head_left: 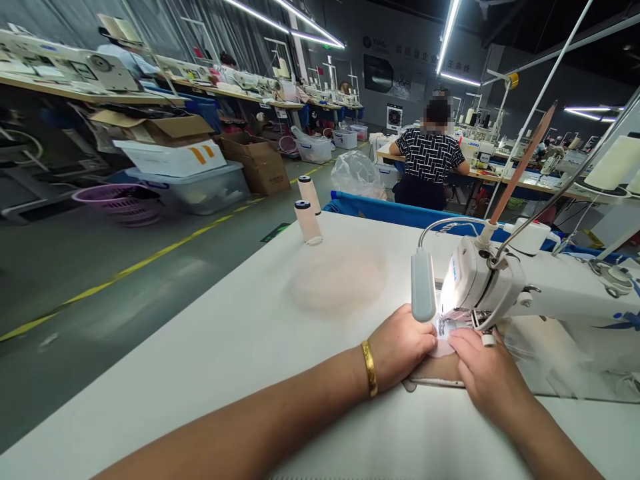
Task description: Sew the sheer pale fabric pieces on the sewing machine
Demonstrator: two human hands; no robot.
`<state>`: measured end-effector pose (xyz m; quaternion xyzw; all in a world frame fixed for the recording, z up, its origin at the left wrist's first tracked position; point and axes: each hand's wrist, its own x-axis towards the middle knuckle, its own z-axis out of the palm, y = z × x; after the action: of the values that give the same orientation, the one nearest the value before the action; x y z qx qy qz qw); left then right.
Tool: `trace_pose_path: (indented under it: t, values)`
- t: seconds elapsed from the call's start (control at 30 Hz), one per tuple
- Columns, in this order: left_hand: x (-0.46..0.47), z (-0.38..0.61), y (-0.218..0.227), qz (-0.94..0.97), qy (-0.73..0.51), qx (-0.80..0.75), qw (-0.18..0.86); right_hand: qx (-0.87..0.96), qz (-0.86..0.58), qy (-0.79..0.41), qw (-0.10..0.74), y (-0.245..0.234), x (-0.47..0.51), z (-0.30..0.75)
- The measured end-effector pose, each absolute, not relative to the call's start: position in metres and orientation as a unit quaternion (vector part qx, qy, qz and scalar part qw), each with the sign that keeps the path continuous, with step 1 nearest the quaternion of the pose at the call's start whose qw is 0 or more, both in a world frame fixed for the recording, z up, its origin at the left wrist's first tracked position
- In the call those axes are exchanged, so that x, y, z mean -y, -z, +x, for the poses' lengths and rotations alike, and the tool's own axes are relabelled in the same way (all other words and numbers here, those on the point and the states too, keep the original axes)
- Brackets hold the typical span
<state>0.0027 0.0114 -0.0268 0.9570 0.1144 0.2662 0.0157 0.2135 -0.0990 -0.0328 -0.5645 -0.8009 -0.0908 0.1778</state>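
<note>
A small pale pink fabric piece (444, 348) lies under the needle area of a white sewing machine (465, 280), lit by its lamp. My left hand (403, 343), with a gold bangle at the wrist, has its fingers curled in and closed at the fabric's left edge. From the right, my right hand (487, 367) holds the fabric down with its fingertips, close beside the presser foot. The needle tip is hard to make out in the glare. A grey lamp head (423, 285) hangs just above my left fingers.
Two pale thread cones (308, 223) stand at the white table's (240, 360) far left edge. Blue cloth (380, 212) hangs along the back edge. Beyond it, a person (433, 157) sits at another machine. Boxes and a purple basket (120, 202) stand on the floor to the left.
</note>
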Motion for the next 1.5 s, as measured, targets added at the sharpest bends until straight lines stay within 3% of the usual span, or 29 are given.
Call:
trace_pose_path:
  t: [0.43,0.67,0.87,1.1,1.5]
  values:
    - [-0.019,0.004,0.023,0.951,-0.239,-0.177,0.081,0.790,-0.568,0.104,0.207,0.030,0.100,0.213]
    - [0.006,-0.004,-0.008,0.959,-0.184,-0.216,0.014,0.830,-0.476,0.047,0.285,0.015,0.106,0.203]
    - [0.013,-0.015,-0.011,0.970,-0.144,-0.150,0.128,0.827,-0.532,-0.006,0.181,0.011,0.109,0.204]
    - [0.009,-0.008,0.009,0.971,-0.186,-0.130,0.073,0.833,-0.511,0.029,0.211,0.010,0.110,0.205]
    - [0.009,-0.008,0.020,0.962,-0.238,-0.106,0.078,0.830,-0.523,0.030,0.193,0.010,0.111,0.204]
